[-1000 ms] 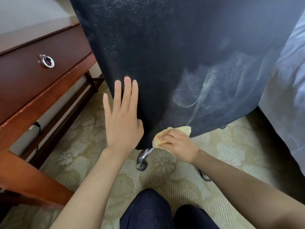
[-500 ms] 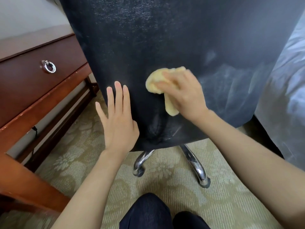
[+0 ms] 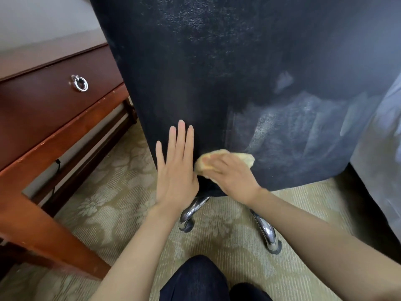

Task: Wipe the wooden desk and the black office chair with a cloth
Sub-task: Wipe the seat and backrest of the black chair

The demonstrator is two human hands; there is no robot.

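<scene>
Head view: I log the yellow cloth [image 3: 225, 161] bunched low on the black chair back [image 3: 238, 83], under the right hand [image 3: 233, 177], whose fingers curl over it. At its 9 o'clock, left hand [image 3: 176, 170] pressed flat, fingers straight. Wooden desk [image 3: 43, 118] far at 9 o'clock.

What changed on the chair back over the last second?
The right hand swept the yellow cloth up the black chair back, then back down to its lower edge, never releasing it. The left hand stayed pressed flat against the chair; the wooden desk did not move.
</scene>
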